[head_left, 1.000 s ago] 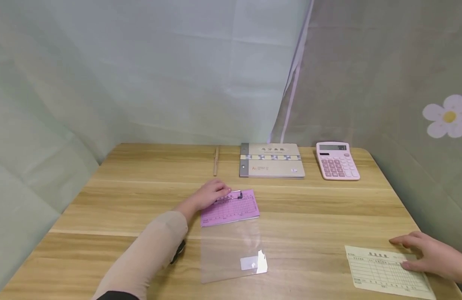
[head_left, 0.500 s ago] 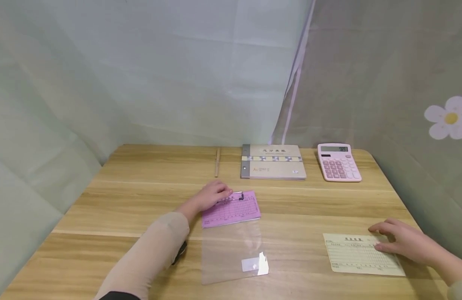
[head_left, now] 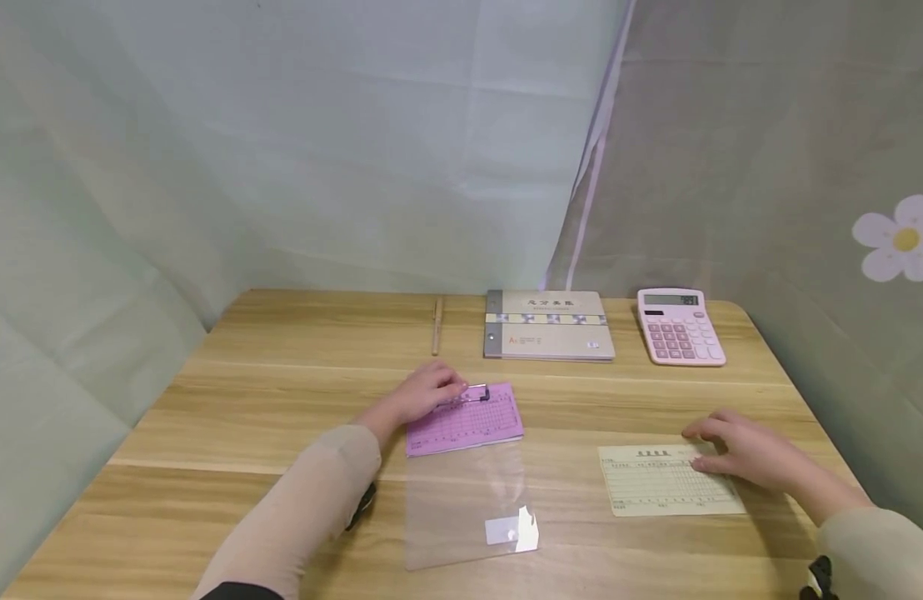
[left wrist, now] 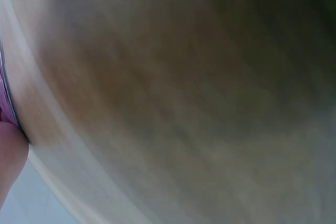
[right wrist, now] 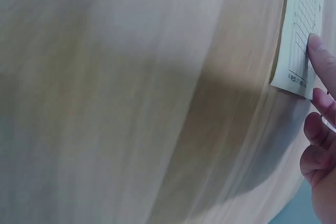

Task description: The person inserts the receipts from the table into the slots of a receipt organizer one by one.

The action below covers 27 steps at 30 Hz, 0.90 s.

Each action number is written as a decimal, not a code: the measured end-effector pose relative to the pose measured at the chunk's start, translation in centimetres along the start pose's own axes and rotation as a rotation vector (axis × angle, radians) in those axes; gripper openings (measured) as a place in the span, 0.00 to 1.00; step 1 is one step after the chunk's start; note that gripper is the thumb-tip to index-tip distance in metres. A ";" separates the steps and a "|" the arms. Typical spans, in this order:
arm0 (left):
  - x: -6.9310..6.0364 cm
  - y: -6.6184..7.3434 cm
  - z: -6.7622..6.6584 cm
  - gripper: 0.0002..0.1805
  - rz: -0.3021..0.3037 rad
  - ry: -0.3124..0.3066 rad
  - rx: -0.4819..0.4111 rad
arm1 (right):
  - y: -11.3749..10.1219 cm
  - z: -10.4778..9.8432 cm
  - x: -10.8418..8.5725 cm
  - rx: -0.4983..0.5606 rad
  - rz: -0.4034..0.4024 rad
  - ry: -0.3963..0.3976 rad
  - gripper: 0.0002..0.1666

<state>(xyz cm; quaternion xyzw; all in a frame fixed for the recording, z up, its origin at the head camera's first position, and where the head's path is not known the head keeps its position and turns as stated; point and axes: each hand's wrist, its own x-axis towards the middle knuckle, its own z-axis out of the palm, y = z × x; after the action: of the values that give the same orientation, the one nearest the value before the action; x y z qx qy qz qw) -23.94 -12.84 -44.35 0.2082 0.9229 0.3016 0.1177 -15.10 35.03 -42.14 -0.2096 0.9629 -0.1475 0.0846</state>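
My left hand grips the clip at the top of a clear clipboard. A stack of pink printed forms lies under that clip. In the left wrist view only a bit of the left hand shows at the edge, with the pink paper beside it. My right hand pinches the right side of a pale yellow printed form. Seen from the right wrist, the thumb lies on the form's face, and the other fingers are curled behind or below it.
Along the back of the wooden table lie a pen, a beige account book and a pink calculator. Fabric curtains hang behind the table and at its sides.
My right hand has carried the yellow form leftward and away from me, closer to the clipboard. The left hand has stayed at the clip.
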 end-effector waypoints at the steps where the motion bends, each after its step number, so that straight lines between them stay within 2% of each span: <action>1: 0.0 0.0 0.0 0.16 0.002 0.000 0.004 | -0.3 0.1 0.4 -0.004 -0.002 0.003 0.26; 9: -0.1 -0.1 0.1 0.16 0.015 0.009 0.008 | -2.2 0.6 2.7 0.024 -0.028 0.012 0.24; 18: 0.0 -0.1 0.1 0.17 0.034 0.012 0.008 | -2.2 0.3 2.2 0.098 -0.020 -0.061 0.37; 22: 0.0 -0.2 0.0 0.17 0.032 0.013 0.007 | -2.2 0.3 2.2 0.111 -0.003 -0.085 0.36; 27: -0.1 0.0 0.0 0.16 0.035 0.009 -0.003 | -2.6 0.3 2.5 0.152 0.061 -0.099 0.33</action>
<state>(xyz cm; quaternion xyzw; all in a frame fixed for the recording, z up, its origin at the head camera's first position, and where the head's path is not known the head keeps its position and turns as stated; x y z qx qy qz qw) -23.88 -12.90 -44.35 0.2230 0.9192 0.3060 0.1086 -16.31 31.65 -41.81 -0.1800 0.9495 -0.2070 0.1521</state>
